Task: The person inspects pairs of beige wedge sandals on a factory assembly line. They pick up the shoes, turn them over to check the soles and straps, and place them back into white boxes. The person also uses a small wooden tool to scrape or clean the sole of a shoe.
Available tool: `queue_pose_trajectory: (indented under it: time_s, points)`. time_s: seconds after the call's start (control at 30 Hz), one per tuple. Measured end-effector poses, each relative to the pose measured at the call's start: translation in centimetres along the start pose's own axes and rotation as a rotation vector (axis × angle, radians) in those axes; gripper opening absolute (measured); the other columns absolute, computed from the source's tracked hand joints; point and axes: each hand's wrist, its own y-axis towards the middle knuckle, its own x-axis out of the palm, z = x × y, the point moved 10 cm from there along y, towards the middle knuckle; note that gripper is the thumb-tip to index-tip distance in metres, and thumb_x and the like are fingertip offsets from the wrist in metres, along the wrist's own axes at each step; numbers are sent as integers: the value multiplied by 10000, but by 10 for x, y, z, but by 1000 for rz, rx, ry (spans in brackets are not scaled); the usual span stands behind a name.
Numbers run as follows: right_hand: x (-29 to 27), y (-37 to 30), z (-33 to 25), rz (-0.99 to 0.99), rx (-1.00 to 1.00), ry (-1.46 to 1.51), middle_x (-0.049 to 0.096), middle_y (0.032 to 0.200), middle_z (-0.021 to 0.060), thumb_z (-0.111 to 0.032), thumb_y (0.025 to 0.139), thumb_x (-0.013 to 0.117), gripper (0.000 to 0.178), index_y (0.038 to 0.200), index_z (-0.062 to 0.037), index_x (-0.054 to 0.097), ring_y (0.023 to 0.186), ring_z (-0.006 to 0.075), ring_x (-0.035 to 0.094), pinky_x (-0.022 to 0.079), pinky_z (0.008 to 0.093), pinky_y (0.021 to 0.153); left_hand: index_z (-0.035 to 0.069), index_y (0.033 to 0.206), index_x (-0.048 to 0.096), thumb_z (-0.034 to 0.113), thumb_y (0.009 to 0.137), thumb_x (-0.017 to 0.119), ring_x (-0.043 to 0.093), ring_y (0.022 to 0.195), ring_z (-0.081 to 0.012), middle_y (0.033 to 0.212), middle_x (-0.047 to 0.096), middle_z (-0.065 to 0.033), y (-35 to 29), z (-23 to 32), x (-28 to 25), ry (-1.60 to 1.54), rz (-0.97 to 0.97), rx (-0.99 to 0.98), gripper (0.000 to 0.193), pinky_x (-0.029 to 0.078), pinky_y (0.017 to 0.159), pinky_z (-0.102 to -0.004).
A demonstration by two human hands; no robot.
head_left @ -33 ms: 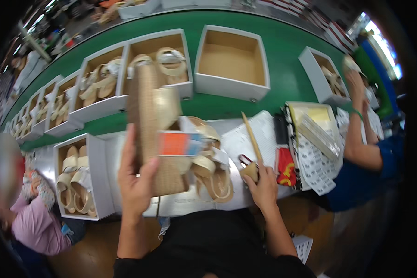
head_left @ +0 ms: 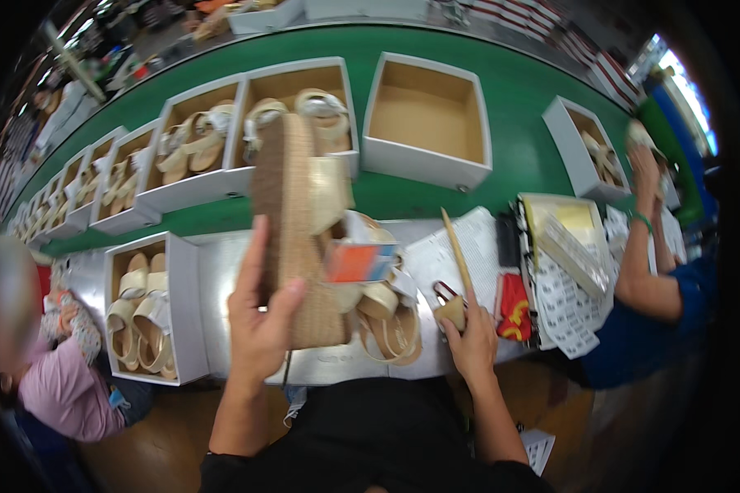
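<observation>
My left hand [head_left: 261, 320] grips a sandal [head_left: 298, 246] raised on its side, its brown outsole toward the left and its thick woven-look wedge toward me. A pale gold strap shows on its right, and an orange, white and blue tag [head_left: 362, 263] hangs beside it, blurred. My right hand [head_left: 473, 343] is closed round a thin wooden stick [head_left: 456, 251] that points up and away. Against its fingers is a small tan block [head_left: 450, 313] with a dark red loop; whether it is held too, I cannot tell. Another sandal [head_left: 390, 329] lies on the metal table between my hands.
White boxes of sandals [head_left: 197, 181] line the green belt [head_left: 518, 123]; one open box [head_left: 427, 115] holds nothing. Another sandal box [head_left: 181, 308] stands at left. Papers [head_left: 460, 246], a red pouch [head_left: 514, 308] and a label tray [head_left: 563, 271] lie at right. Co-workers sit on both sides.
The whole view has shifted slightly right. My left hand has moved the sandal a little to the right and turned it slightly, so the tag has swung. My right hand keeps its hold on the stick.
</observation>
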Motion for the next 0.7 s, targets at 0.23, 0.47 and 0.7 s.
queue_pose_trajectory:
  time_s: [0.23, 0.47, 0.7]
  points:
    - [-16, 21, -14, 96, 187, 978, 580, 815, 42, -112, 917, 678, 403, 1262, 45, 544, 733, 150, 577, 482, 282, 657, 13, 1560, 249, 63, 968, 584, 559, 1227, -204, 1372, 559, -190, -5, 27, 21, -243, -37, -54, 682, 408, 1058, -319]
    - [-139, 30, -177, 337, -625, 840, 671, 1001, 157, -57, 868, 691, 371, 1199, 43, 557, 860, 209, 656, 530, 317, 739, 2, 1563, 227, 56, 982, 565, 538, 1242, -189, 1401, 526, -176, -22, 18, 27, -314, 9, -124, 675, 415, 1048, -314]
    - [-115, 33, -232, 96, -777, 587, 661, 1021, 176, -6, 795, 681, 321, 1106, 35, 611, 903, 281, 667, 542, 360, 828, -13, 1544, 282, 59, 966, 589, 521, 1256, -186, 1427, 509, -171, -36, 37, 27, -174, 38, 56, 658, 407, 1062, -321]
